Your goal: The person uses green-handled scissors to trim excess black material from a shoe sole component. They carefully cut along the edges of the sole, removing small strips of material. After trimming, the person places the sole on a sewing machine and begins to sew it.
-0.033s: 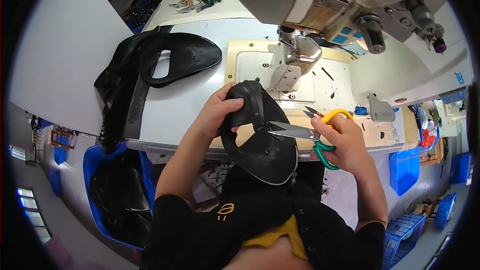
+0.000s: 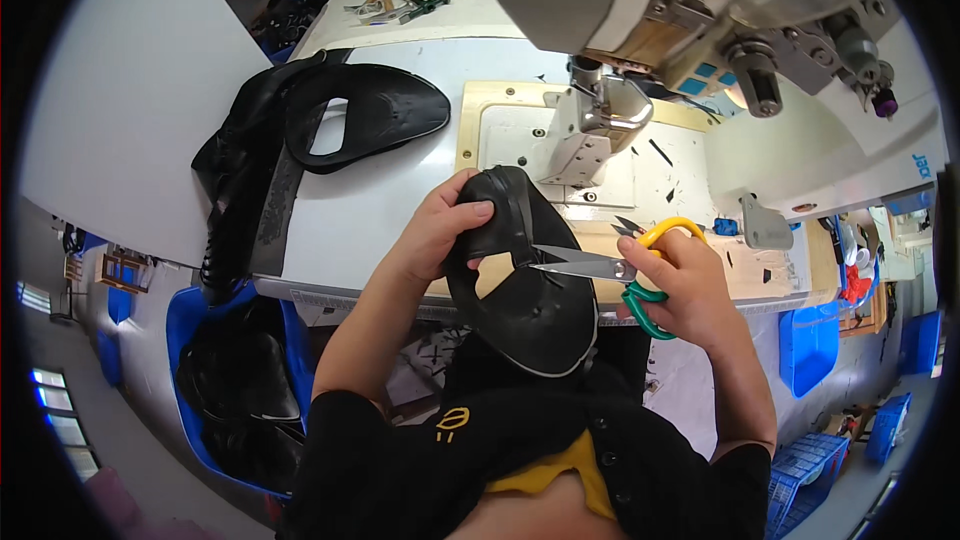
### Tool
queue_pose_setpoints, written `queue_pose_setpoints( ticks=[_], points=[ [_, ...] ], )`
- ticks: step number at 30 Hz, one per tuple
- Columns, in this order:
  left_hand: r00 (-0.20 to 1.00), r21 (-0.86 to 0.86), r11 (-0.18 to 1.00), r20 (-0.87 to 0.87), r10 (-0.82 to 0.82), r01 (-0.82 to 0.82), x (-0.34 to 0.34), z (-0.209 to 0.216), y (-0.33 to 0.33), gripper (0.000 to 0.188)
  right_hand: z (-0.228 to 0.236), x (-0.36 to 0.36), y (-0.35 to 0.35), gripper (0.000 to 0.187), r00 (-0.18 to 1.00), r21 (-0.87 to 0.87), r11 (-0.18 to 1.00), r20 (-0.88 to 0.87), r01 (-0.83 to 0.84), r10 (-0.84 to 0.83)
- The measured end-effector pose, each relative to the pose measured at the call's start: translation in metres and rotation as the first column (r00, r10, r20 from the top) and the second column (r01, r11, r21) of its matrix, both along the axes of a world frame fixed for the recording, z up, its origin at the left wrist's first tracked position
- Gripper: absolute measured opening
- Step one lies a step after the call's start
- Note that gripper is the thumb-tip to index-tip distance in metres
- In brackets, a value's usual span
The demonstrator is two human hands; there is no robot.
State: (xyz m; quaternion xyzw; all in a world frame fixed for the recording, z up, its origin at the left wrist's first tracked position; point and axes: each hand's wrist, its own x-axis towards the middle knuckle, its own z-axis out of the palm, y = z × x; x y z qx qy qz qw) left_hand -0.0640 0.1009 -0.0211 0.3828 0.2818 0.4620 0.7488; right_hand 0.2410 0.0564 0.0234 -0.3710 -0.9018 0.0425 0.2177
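Note:
A black leather shoe upper (image 2: pixel 530 325) with an oval opening is in my left hand (image 2: pixel 445 225), whose thumb presses on its top end and whose fingers are hidden beneath. My right hand (image 2: pixel 685 290) grips a pair of scissors (image 2: pixel 580 265) with one yellow and one green handle loop. The scissor blades are parted and lie across the upper, beside a raised strip at the edge of its opening. Whether they touch the leather I cannot tell. Just behind the scissors, small dark pointed blades (image 2: pixel 627 227) show; their other end is hidden.
A sewing machine (image 2: pixel 600 130) stands ahead, its head overhanging the right. Another black upper (image 2: pixel 400 110) and a pile of black pieces (image 2: pixel 235 155) lie at left on the table (image 2: pixel 390 210). A blue bin (image 2: pixel 180 380) of black pieces sits low left. Hand tools (image 2: pixel 400 5) lie farther back.
The view has shifted slightly. The shoe upper sits a touch farther right, and the scissor blades reach slightly farther left over it. Both grips look the same.

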Motion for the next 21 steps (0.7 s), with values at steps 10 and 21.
queue_pose_setpoints(
  ticks=[10,21],
  points=[
    [0.996,-0.014,1.000,0.090,0.006,-0.005,-0.016,0.000,0.000,0.028,0.004,-0.040,0.021,0.066,0.973,-0.073,0.994,-0.221,-0.079,0.061],
    [0.978,0.108,0.985,0.171,0.115,-0.135,-0.035,0.010,0.024,0.024,0.013,-0.161,0.046,0.059,0.666,-0.602,0.761,-0.673,-0.242,-0.321]
  ],
)
